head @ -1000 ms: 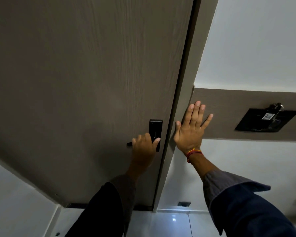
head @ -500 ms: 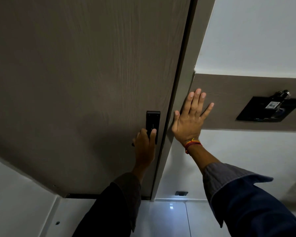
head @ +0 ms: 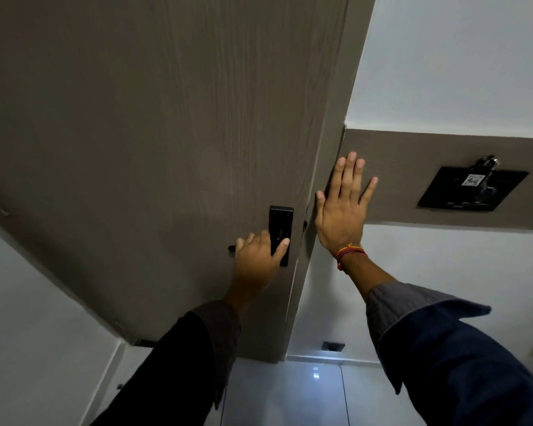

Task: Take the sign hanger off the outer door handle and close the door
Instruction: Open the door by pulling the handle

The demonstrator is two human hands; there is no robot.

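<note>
A brown wood-grain door (head: 136, 149) fills the left and middle of the head view. Its black lock plate (head: 280, 221) sits near the door's right edge. My left hand (head: 256, 262) is closed around the black lever handle (head: 231, 248), of which only the tip shows. My right hand (head: 340, 216) lies flat, fingers spread, against the door frame and the brown wall band (head: 413, 161). The door's edge with its latch (head: 304, 225) shows beside the frame. No sign hanger is in view; the outer handle is hidden behind the door.
A black card holder (head: 471, 189) with a key tag is fixed on the brown band to the right. White walls flank the door. A glossy tiled floor (head: 290, 392) lies below, with a small black fitting (head: 333, 345) at the wall's base.
The dark seam at the frame has given way to the door's lit edge and latch: the door has come slightly ajar. My left hand stays on the handle and my right hand on the frame.
</note>
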